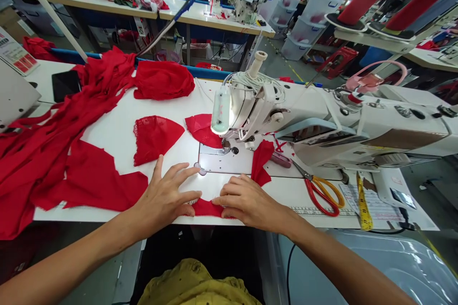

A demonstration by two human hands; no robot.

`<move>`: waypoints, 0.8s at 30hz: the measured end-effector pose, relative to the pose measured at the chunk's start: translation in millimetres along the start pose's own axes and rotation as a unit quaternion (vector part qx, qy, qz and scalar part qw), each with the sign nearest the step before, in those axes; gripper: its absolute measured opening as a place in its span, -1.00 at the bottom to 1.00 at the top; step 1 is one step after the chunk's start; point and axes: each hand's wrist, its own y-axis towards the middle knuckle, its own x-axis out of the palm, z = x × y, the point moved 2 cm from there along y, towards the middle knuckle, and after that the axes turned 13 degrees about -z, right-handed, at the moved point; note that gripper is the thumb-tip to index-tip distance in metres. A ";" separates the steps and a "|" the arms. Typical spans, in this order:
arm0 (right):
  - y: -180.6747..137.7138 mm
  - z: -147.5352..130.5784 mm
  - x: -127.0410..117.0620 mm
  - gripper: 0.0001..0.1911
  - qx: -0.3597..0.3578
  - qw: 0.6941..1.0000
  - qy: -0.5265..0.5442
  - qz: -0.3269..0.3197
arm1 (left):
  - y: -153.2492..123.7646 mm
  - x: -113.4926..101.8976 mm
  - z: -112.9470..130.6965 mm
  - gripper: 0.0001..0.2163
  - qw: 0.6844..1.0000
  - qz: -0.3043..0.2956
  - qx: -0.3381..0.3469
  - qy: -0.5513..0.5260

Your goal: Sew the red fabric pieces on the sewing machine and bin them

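Left of the sewing machine [304, 100], a heap of red fabric strips [89, 90] runs across the counter [118, 126] and spills past its front edge. Between that heap and the machine, white surface shows around a red panel with a lace edge [157, 138]; another red piece [203, 128] reaches the machine's needle end. A narrow margin lies before the machine, where the task piece, a small red fabric piece [206, 208], sits along the front edge. Right of it, scissors [312, 178] and a yellow tape measure [364, 205] take up the room before the machine's body.

Ahead of the machine's needle end and to its left, the left hand [168, 193] lies palm down, grip loose, fingers fanned, thumb and forefinger at the small piece's left end. The right hand [246, 200], before the needle end, bends its fingers over the right end; whether its grip pinches the cloth, I cannot tell.
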 end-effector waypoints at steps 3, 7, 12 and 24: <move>-3.6 -5.5 1.8 -0.78 0.007 1.000 0.002 -0.002 | -5.6 -1.5 6.4 -0.61 0.999 0.038 0.026 0.007; -7.7 -11.8 2.9 -0.78 0.005 1.000 -0.005 0.005 | -12.6 -0.3 15.7 -0.80 0.996 0.027 0.069 0.048; -11.5 -16.5 4.2 -0.76 0.011 1.000 -0.005 0.008 | -18.9 -0.1 27.2 -0.79 0.995 0.054 0.049 0.070; -13.1 -19.7 6.8 -0.77 0.020 1.000 -0.019 0.009 | -32.9 12.1 40.0 -0.80 0.995 0.091 -0.048 -0.010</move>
